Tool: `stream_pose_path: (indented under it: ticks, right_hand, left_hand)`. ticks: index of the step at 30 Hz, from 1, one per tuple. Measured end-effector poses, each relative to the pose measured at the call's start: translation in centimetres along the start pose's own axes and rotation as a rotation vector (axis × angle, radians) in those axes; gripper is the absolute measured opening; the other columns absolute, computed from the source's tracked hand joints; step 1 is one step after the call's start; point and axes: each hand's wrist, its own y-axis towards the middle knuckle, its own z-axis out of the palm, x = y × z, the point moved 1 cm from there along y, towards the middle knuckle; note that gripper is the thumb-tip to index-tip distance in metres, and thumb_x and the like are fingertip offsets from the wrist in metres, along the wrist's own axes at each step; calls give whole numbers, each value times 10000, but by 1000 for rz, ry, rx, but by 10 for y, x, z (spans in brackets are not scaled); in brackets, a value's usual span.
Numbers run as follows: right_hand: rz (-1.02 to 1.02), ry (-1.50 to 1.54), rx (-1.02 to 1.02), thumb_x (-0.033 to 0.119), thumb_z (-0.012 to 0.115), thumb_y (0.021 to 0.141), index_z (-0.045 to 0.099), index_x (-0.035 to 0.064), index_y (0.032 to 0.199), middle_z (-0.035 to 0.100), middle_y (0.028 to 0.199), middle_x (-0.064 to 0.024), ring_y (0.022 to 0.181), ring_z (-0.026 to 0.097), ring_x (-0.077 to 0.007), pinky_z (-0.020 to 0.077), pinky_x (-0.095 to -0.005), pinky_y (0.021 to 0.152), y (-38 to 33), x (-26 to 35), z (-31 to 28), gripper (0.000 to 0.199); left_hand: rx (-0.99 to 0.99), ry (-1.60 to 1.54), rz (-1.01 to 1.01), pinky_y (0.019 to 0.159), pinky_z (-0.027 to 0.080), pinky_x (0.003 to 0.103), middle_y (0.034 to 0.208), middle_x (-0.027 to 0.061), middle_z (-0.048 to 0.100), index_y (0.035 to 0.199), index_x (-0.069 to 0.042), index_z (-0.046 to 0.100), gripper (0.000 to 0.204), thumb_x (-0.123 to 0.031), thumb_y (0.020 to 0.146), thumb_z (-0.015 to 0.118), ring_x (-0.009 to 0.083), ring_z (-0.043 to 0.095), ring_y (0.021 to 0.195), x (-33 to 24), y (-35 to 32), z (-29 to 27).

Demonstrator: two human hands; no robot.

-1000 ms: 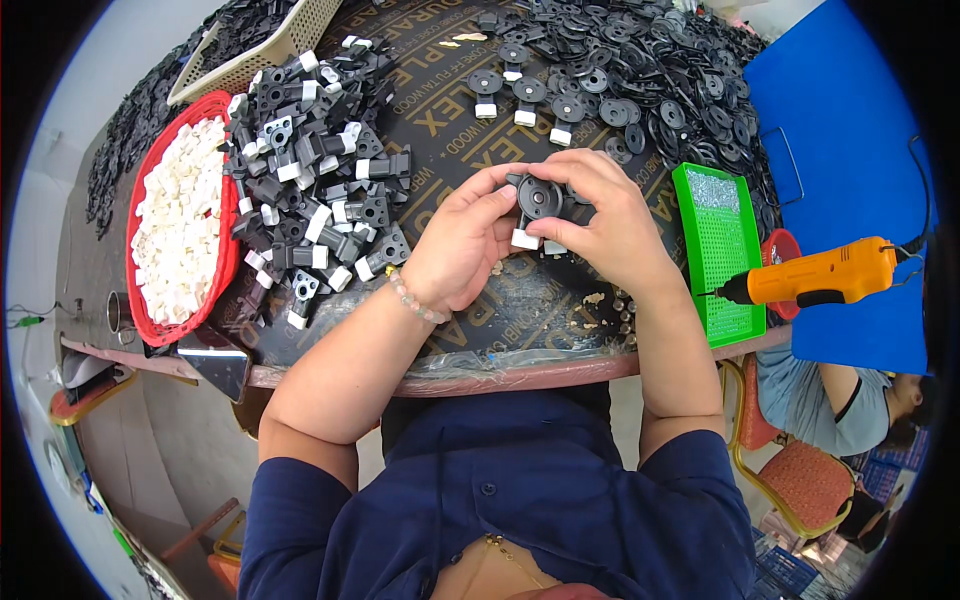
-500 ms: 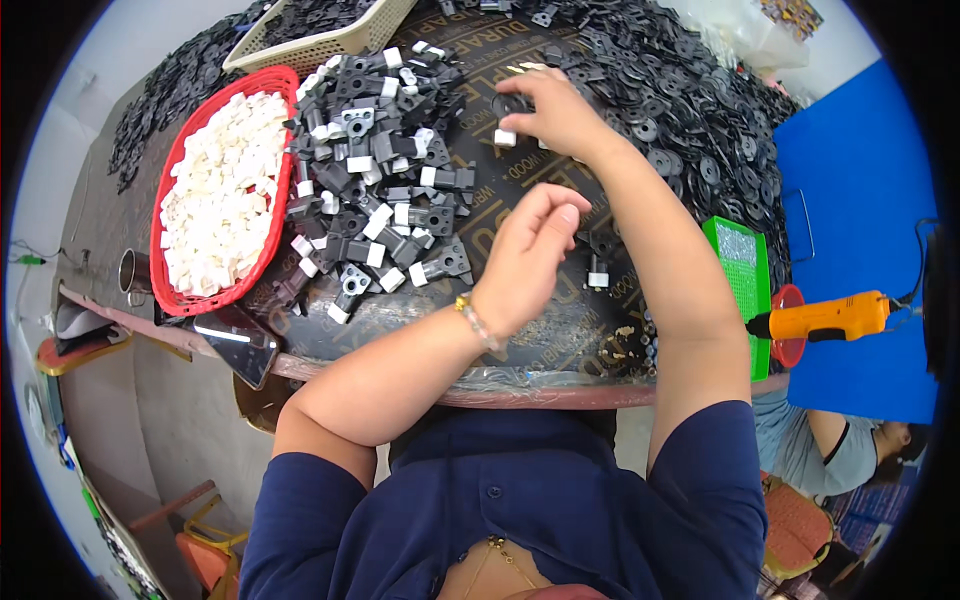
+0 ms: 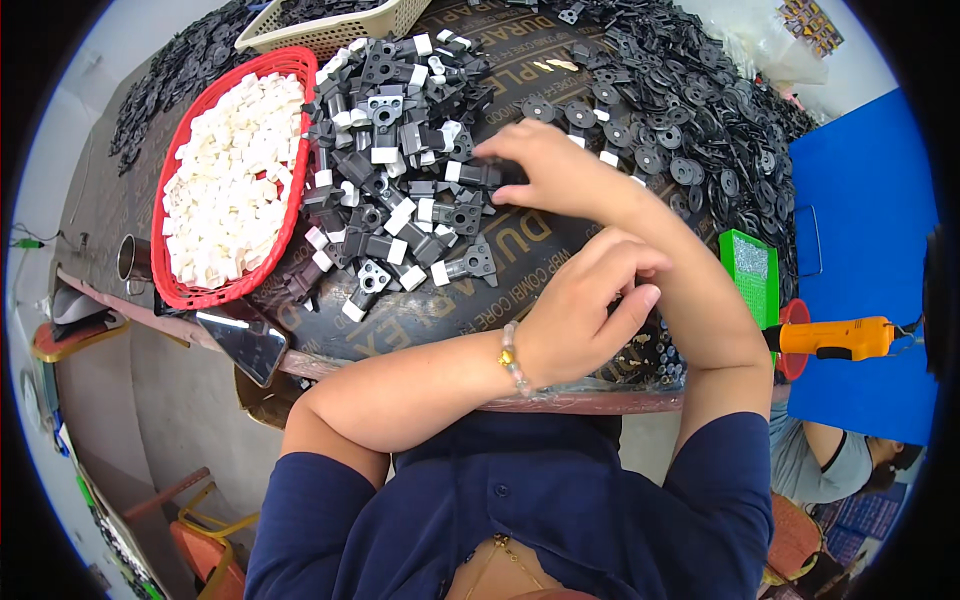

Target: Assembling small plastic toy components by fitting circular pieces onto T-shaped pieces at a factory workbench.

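Note:
My right hand (image 3: 550, 170) is at the right edge of a heap of black plastic parts with white blocks (image 3: 384, 110). Its thumb and forefinger are apart, on either side of the end of one black part with a white block (image 3: 468, 173); no grip on it shows. My left hand (image 3: 600, 310), with a beaded bracelet (image 3: 514, 358) at the wrist, is nearer to me, beside my right forearm. Its fingers are curled, thumb and forefinger apart, and nothing shows between them. What lies beneath the left hand is hidden. Black discs (image 3: 580, 115) lie beyond my right hand.
A red basket of white blocks (image 3: 308, 150) stands left of the heap, with a beige basket (image 3: 300, 38) behind. Phone (image 3: 245, 340) and metal cup (image 3: 130, 258) are near the left edge. At right are a green tray (image 3: 735, 275), an orange power screwdriver (image 3: 840, 338) and another person (image 3: 815, 460).
My right hand has moved left and nearer, from the discs to the heap's edge. My left hand has moved right and closer to me, and its thumb and forefinger have parted.

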Motion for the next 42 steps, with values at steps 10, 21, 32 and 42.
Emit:
stream_pose_path:
  ticks: [10, 21, 32, 42]
  right_hand:
    - [461, 614, -108, 154, 770, 833, 657, 43, 1035, 658, 912, -13, 814, 634, -133, 504, -261, 710, -40, 3, -24, 256]
    - [839, -53, -391, 122, 652, 930, 704, 4, 976, 724, 857, -103, 858, 720, -221, 544, -343, 724, -173, 10, -92, 137]
    - [871, -154, -14, 54, 711, 774, 719, 0, 877, 697, 817, -199, 806, 689, -369, 537, -426, 744, -213, 33, -78, 116]
    - [755, -143, -66, 17, 713, 760, 703, 7, 863, 680, 848, -160, 829, 669, -354, 539, -426, 750, -259, 71, -49, 104]
  left_hand:
    - [-230, 491, 218, 1089, 399, 431, 1332, 217, 538, 1279, -13, 568, 541, 66, 748, 505, 389, 537, 1226, 5, 33, -47]
    - [-69, 91, -301, 763, 549, 305, 983, 105, 677, 1324, -52, 532, 483, -61, 886, 735, 172, 679, 900, 27, 29, -31]
    - [-65, -455, -608, 792, 568, 322, 1076, 163, 662, 1357, -20, 431, 433, -54, 971, 624, 236, 708, 920, 34, 27, -22]
    - [-135, -526, -655, 838, 566, 368, 1116, 172, 656, 1392, -41, 413, 424, -85, 1002, 573, 268, 705, 967, 31, 27, -20]
